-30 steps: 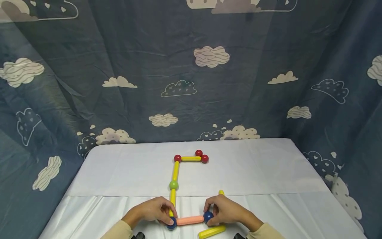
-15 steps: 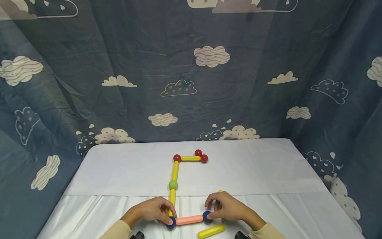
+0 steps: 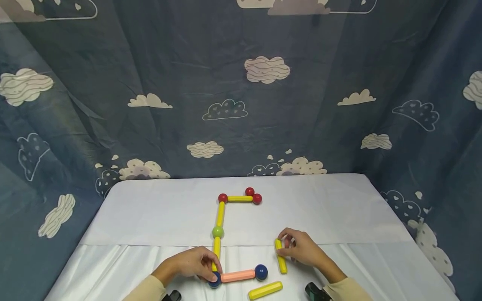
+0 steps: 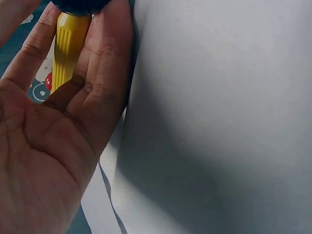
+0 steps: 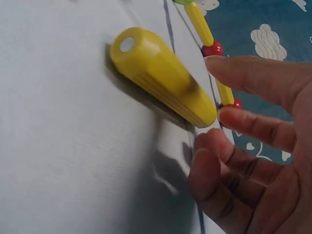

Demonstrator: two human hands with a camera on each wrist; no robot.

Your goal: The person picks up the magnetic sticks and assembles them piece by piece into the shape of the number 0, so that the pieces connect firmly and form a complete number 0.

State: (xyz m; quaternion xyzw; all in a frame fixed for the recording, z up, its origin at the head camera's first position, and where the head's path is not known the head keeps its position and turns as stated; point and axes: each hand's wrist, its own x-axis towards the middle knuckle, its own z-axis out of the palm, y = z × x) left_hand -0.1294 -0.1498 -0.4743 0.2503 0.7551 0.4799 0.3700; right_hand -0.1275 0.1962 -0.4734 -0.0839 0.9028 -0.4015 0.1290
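In the head view my left hand (image 3: 193, 263) pinches the dark blue ball (image 3: 214, 280) at the near left corner of a chain of rods and balls. A yellow rod (image 4: 68, 46) runs from that ball between the fingers in the left wrist view. A salmon-pink rod (image 3: 238, 276) joins it to a second blue ball (image 3: 261, 272). My right hand (image 3: 303, 248) is at a loose yellow rod (image 3: 280, 261), thumb and fingers spread about its far end. In the right wrist view this ribbed rod (image 5: 163, 75) shows a silvery disc on its end; the fingers look ungripped.
Another loose yellow rod (image 3: 265, 290) lies near the front. Farther back, the chain passes a green ball (image 3: 217, 232) to a red ball (image 3: 223, 198), then a yellow rod (image 3: 240, 199) and two more red balls (image 3: 257, 199). White cloth (image 3: 331, 209) covers the table.
My right hand has let go of the right-hand blue ball and moved back and right to the loose yellow rod. The left hand stays on its blue ball.
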